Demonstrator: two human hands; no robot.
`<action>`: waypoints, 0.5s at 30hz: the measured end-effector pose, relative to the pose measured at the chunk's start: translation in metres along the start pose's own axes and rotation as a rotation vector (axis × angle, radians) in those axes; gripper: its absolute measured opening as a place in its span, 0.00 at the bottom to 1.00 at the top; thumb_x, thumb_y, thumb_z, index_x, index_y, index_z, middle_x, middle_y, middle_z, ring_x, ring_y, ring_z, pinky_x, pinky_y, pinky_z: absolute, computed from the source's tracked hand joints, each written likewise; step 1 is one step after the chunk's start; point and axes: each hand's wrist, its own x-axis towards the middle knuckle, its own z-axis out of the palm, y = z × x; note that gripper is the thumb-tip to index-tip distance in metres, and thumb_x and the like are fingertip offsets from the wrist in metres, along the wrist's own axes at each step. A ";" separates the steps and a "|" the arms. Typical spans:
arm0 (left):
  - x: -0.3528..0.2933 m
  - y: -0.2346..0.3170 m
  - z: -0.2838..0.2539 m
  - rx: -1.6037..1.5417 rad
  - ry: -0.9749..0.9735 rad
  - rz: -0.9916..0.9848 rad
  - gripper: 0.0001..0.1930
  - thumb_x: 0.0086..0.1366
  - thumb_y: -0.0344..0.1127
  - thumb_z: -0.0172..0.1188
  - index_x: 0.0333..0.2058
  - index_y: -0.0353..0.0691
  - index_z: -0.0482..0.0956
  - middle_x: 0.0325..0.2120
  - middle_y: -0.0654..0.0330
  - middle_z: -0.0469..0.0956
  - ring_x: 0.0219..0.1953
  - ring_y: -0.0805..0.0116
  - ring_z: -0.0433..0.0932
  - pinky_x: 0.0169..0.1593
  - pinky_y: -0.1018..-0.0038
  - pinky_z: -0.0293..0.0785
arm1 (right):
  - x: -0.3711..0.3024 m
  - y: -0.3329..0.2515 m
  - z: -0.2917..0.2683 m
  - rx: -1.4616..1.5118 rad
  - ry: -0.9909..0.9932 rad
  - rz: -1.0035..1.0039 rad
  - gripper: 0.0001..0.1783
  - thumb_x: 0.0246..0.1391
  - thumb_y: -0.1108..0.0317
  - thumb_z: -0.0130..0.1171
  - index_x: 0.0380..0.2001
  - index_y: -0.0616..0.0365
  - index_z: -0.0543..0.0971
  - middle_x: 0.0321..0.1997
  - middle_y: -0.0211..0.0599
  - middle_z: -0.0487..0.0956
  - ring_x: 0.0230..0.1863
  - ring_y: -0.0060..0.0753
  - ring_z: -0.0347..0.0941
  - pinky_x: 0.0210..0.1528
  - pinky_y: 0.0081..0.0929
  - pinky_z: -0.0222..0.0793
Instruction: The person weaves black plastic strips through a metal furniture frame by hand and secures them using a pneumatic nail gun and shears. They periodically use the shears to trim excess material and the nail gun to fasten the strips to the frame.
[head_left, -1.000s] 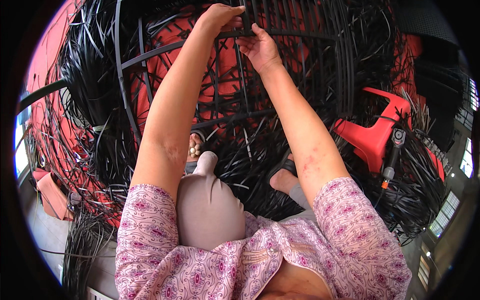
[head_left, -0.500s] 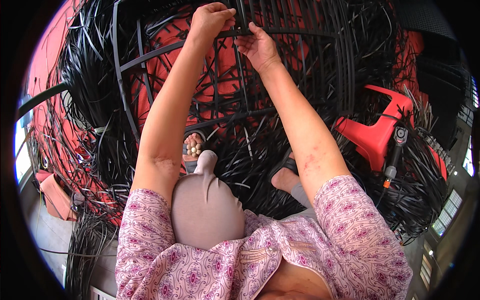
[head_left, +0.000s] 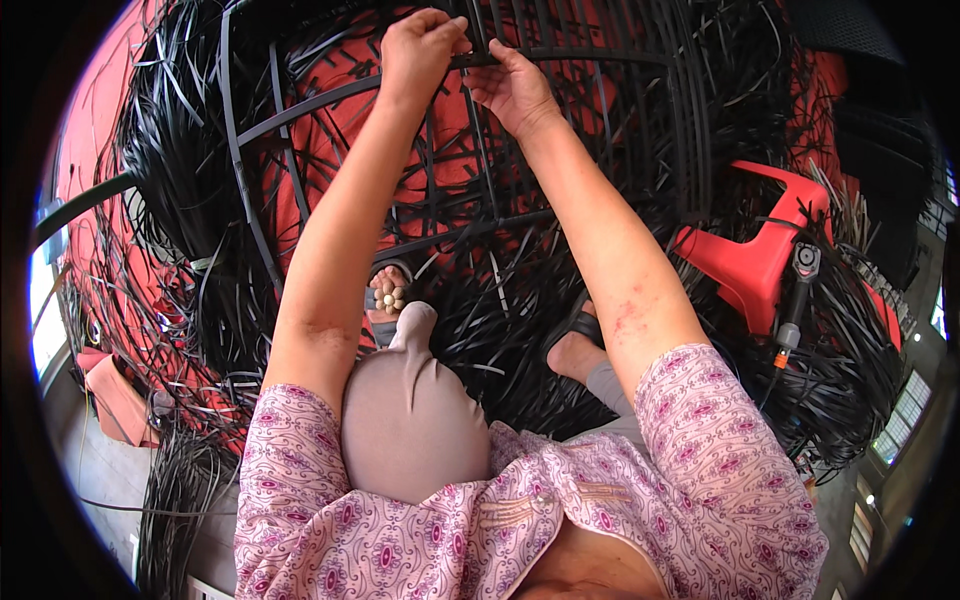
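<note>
Both my arms reach up to a black frame (head_left: 345, 95) of curved bars and long upright bars, some dark strips running beside them. My left hand (head_left: 418, 58) is above a curved crossbar, its thumb and fingertips pinched together beside a dark upright strip (head_left: 478, 120). What sits in that pinch is too small to make out. Just right of it, my right hand (head_left: 515, 92) is at the same crossbar, palm turned inward. Its thumb points up, apart from the loosely bent fingers, and no held thing shows in it.
Bundles of black plastic strips (head_left: 180, 200) hang at the left, and more lie around my feet. Red cloth (head_left: 320, 190) spreads beneath the frame. Right of me lie a red plastic stool (head_left: 745, 265) and a power tool (head_left: 798, 295). A dark bar (head_left: 85, 205) juts in at left.
My hands stay at the same crossbar with small finger movements. The right hand has shifted slightly left. The whole view has moved a little.
</note>
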 end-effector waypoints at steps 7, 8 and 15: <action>0.059 -0.020 0.006 0.238 -0.104 -0.266 0.12 0.62 0.42 0.62 0.31 0.38 0.84 0.21 0.62 0.82 0.19 0.76 0.77 0.23 0.77 0.69 | 0.001 0.003 0.004 0.046 0.027 0.031 0.14 0.55 0.55 0.63 0.31 0.56 0.79 0.25 0.39 0.82 0.26 0.33 0.80 0.27 0.26 0.73; 0.059 -0.017 0.012 0.239 -0.093 -0.259 0.13 0.63 0.43 0.61 0.33 0.38 0.84 0.22 0.60 0.84 0.19 0.73 0.78 0.26 0.75 0.73 | 0.001 0.004 0.003 0.055 0.043 0.031 0.14 0.55 0.55 0.63 0.31 0.56 0.79 0.25 0.39 0.82 0.26 0.33 0.80 0.26 0.26 0.73; 0.054 -0.004 0.012 0.149 -0.082 -0.256 0.23 0.59 0.53 0.64 0.32 0.34 0.84 0.22 0.59 0.80 0.23 0.71 0.76 0.28 0.73 0.72 | -0.001 0.004 0.003 0.073 0.039 -0.003 0.13 0.56 0.57 0.62 0.31 0.57 0.79 0.25 0.38 0.81 0.26 0.31 0.80 0.26 0.23 0.73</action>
